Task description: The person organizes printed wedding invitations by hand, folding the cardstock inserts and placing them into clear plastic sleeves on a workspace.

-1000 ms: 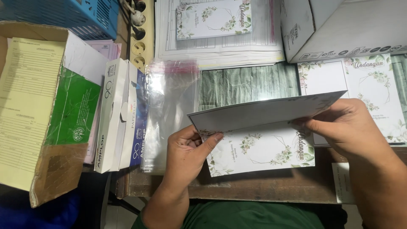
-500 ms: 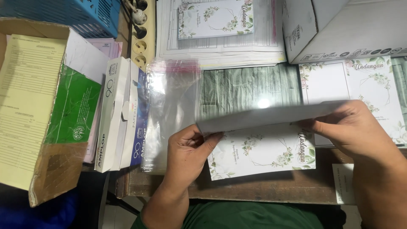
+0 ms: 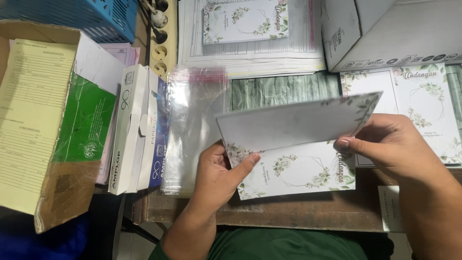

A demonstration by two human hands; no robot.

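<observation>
Fingers [image 3: 248,161] of the left hand [image 3: 219,175] and right hand [image 3: 390,147] pinched opposite ends of a white floral folded card [image 3: 293,144], long axis left-right; clear plastic sleeves [image 3: 192,130] lay left on the bench [image 3: 288,212].

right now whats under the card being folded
Under the floral card, held by the left hand and right hand, shows brown wooden table; whatever lies directly beneath is covered.
</observation>
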